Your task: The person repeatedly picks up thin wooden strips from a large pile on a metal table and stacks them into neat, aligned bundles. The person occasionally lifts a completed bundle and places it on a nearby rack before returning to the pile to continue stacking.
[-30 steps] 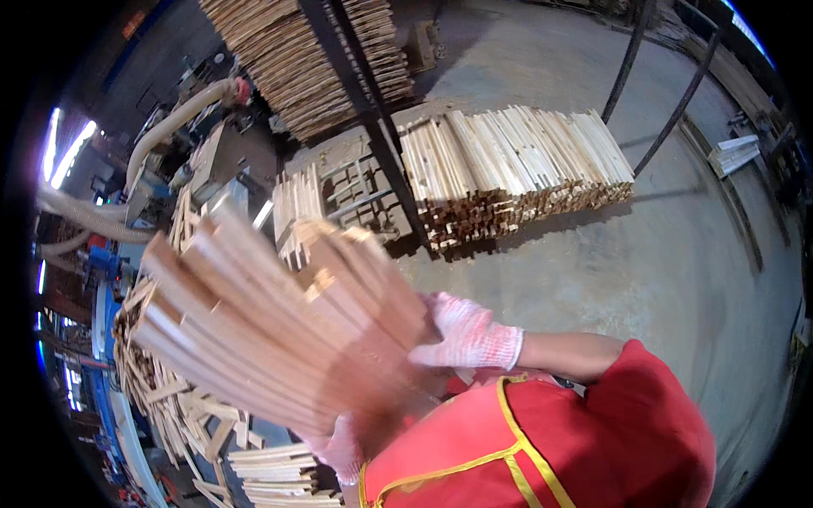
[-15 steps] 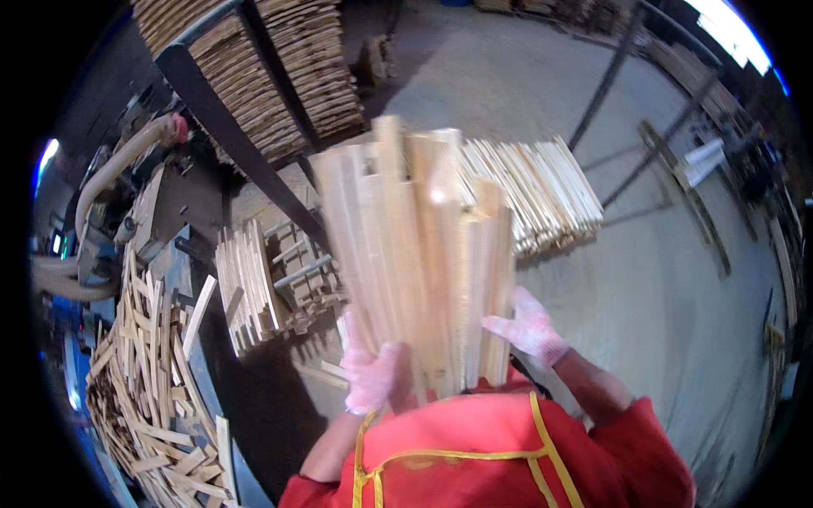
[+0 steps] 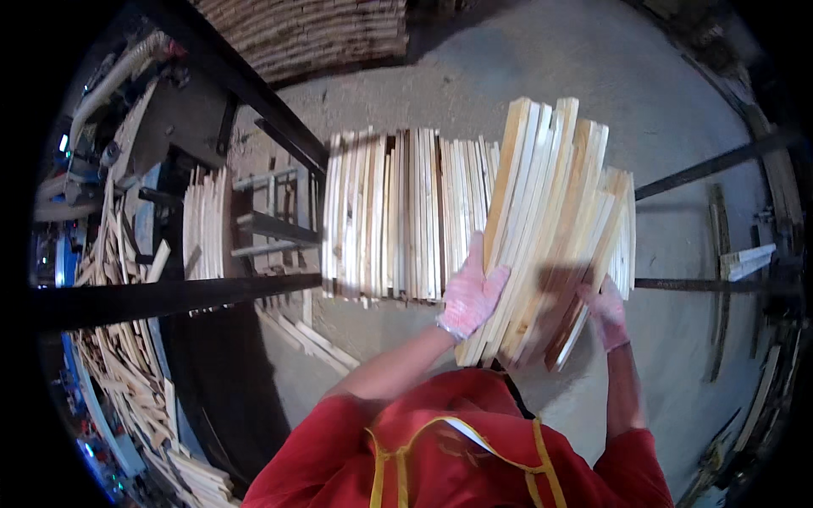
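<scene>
Between my two gloved hands is a bundle of light wooden strips (image 3: 542, 229), standing on edge side by side and tilted to the right, their ends uneven. My left hand (image 3: 476, 292) presses on the bundle's left side with thumb and fingers, and my right hand (image 3: 605, 311) grips its right side near the lower end. Beneath and behind the bundle, a row of similar strips (image 3: 398, 216) stretches to the left on a dark metal rack. The bundle hides the right part of this row, and I cannot tell whether the two touch.
Dark metal bars (image 3: 195, 292) run beside the row on both sides. A smaller stack of strips (image 3: 207, 224) stands further left, near a heap of loose wood pieces (image 3: 127, 364). Stacked timber (image 3: 313, 34) rises at the back. Boards (image 3: 720, 279) lie on the floor at right.
My view has turned, and the bundle, held upright before me earlier, is now further right over the row of strips. Both hands have stayed on its sides.
</scene>
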